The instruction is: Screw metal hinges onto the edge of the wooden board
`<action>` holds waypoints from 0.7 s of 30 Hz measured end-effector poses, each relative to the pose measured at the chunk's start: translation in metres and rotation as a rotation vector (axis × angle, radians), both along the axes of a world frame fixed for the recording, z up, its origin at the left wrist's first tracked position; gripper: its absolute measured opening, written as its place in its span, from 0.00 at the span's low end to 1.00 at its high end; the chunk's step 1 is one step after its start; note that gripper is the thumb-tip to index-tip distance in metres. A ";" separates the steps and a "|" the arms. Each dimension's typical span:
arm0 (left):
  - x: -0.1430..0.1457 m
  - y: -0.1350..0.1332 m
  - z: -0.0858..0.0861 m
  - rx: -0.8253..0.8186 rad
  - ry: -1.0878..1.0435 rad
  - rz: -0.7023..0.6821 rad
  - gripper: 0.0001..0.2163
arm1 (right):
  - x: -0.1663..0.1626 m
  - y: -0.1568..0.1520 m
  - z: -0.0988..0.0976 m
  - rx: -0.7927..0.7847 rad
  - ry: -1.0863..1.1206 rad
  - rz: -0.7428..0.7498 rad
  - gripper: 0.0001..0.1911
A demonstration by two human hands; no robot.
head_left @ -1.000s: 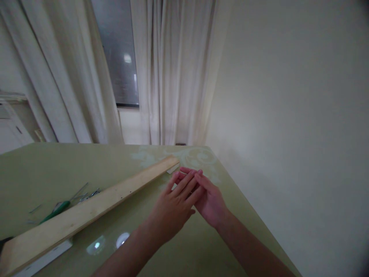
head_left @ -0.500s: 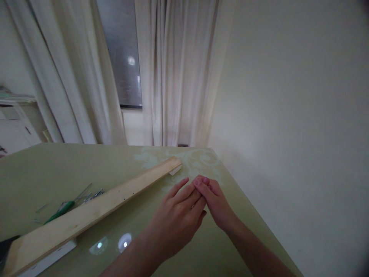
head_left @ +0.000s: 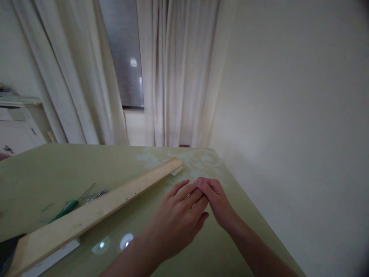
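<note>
Above the green table, my left hand is stretched out, back up, with its fingers extended and slightly apart. My right hand is closed round the tips of the left hand's fingers, its thumb lying on top of them. No tool or part shows in either hand; the space under the joined fingertips is hidden. Left of the hands lies a long wooden board, slanting away across the table, with small dark holes near its edge. White pieces show beneath its ends. Behind the board is a green-handled screwdriver.
Several small metal pieces lie behind the board near the screwdriver shaft. A black object sits by the board's near end. The glossy table meets a wall at right. Curtains and a white cabinet stand beyond.
The view has shifted a little, so the board and table appear slightly further right. My right hand keeps its hold on the left fingers, which have barely moved.
</note>
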State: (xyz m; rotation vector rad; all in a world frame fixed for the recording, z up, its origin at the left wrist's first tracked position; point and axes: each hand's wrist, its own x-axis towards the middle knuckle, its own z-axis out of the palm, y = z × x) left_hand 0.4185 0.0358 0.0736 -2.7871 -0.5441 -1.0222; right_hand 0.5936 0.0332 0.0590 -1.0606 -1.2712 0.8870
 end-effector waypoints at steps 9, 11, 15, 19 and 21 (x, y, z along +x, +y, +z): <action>-0.001 -0.001 0.002 -0.059 0.058 -0.003 0.17 | 0.001 0.000 0.009 0.043 -0.025 0.029 0.14; 0.000 -0.001 0.001 -0.068 0.065 -0.003 0.18 | 0.003 -0.001 0.012 0.061 -0.049 0.021 0.12; 0.000 0.000 0.001 -0.077 0.074 -0.012 0.19 | 0.006 -0.001 0.013 0.089 -0.114 0.009 0.13; 0.000 0.002 0.000 -0.097 0.101 -0.002 0.18 | 0.006 -0.005 0.014 0.113 -0.196 0.014 0.16; 0.000 0.002 0.000 -0.102 0.104 -0.004 0.16 | 0.004 -0.010 0.016 0.141 -0.250 0.054 0.18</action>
